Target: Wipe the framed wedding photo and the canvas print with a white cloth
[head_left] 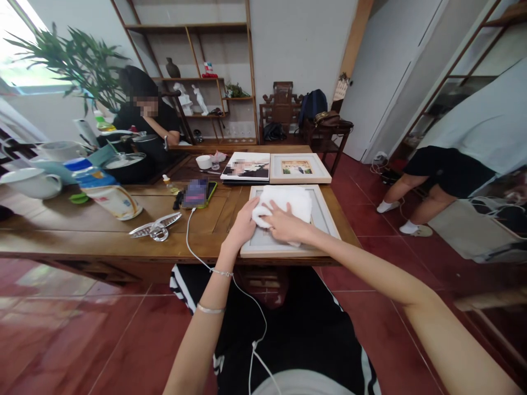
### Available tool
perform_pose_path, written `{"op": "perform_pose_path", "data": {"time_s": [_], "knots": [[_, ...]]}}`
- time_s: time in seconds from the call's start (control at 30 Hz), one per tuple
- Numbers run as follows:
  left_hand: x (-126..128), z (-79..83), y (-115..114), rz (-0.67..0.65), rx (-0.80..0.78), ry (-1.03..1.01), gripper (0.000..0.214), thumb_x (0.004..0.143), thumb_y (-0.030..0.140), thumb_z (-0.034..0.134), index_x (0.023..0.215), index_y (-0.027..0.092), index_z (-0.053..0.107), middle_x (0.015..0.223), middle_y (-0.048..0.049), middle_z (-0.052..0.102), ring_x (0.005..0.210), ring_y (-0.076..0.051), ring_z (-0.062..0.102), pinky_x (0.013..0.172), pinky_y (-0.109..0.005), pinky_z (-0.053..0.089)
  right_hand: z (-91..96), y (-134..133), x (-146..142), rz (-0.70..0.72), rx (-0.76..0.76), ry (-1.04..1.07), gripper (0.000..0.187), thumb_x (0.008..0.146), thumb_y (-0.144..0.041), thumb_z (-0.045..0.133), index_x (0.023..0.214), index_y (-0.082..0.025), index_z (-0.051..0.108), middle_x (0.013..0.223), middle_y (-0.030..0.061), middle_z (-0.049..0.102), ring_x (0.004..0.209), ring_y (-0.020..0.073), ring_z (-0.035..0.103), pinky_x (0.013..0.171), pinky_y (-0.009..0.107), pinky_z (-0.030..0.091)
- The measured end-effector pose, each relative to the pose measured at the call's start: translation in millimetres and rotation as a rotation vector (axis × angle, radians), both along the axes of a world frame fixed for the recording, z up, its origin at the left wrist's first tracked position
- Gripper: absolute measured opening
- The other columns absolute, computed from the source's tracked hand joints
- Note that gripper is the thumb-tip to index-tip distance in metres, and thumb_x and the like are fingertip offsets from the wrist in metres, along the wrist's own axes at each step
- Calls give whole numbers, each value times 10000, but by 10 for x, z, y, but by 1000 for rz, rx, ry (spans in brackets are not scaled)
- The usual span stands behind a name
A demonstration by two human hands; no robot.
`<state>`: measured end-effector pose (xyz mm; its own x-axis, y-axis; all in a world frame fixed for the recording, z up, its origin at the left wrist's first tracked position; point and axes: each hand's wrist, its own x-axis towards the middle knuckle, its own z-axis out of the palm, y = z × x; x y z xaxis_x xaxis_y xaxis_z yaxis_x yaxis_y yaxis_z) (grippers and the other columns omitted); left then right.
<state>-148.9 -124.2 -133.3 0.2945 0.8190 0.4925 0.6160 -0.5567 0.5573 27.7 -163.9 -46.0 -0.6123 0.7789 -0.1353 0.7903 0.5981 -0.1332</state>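
Observation:
A light wooden picture frame (pixel 327 222) lies flat near the table's front edge, in front of me. On it rests a thick, folded white cloth (pixel 294 198) that covers much of its middle. My right hand (pixel 284 222) presses on the cloth with its fingers spread. At the frame's left side, my left hand (pixel 246 219) is closed around the edge and touches the cloth's left border; its fingertips are partly hidden. Just behind are a second framed photo (pixel 321 162) and a white-edged photo panel (pixel 255 164), side by side.
Left on the wooden table (pixel 206 241) are a charging phone (pixel 195 193), a clear hair claw (pixel 158 227), a blue-capped pouch (pixel 107 189), a white pot (pixel 31 184) and a black pan (pixel 127 167). One person (pixel 144 109) sits behind; another (pixel 461 137) stands right.

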Motion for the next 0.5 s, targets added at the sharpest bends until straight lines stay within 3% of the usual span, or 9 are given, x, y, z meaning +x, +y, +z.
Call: {"op": "perform_pose_path", "data": {"time_s": [0.13, 0.27, 0.4, 0.5], "knots": [[-29, 19, -23, 21, -11, -42, 526, 928, 186, 408, 1450, 132, 436, 1452, -171, 521, 1315, -259, 531, 1120, -441, 406, 80, -220, -5, 122, -37, -8, 548, 823, -36, 400, 1327, -138, 590, 1616, 171, 258, 1505, 387, 115, 1085, 761, 218], [19, 34, -22, 44, -37, -24, 486, 967, 180, 312, 1429, 135, 457, 1437, -157, 539, 1324, -239, 525, 1132, -435, 395, 80, -491, 163, 238, 2, -18, 599, 816, -36, 415, 1381, -170, 561, 1612, 166, 272, 1499, 387, 147, 1101, 739, 218], [48, 43, -13, 22, -74, 45, 492, 946, 207, 396, 1421, 97, 462, 1492, -177, 476, 1415, -270, 419, 1184, -457, 320, 71, -664, 341, 158, 92, -77, 563, 820, -40, 407, 1348, -115, 590, 1573, 179, 350, 1479, 377, 236, 1123, 675, 266], [48, 62, -25, -3, -98, 88, 508, 941, 277, 459, 1418, 101, 473, 1499, -175, 468, 1451, -289, 357, 1202, -470, 282, 116, -729, 563, 83, 89, -109, 561, 791, -36, 418, 1303, -130, 627, 1561, 139, 383, 1471, 335, 279, 1143, 629, 275]]}}
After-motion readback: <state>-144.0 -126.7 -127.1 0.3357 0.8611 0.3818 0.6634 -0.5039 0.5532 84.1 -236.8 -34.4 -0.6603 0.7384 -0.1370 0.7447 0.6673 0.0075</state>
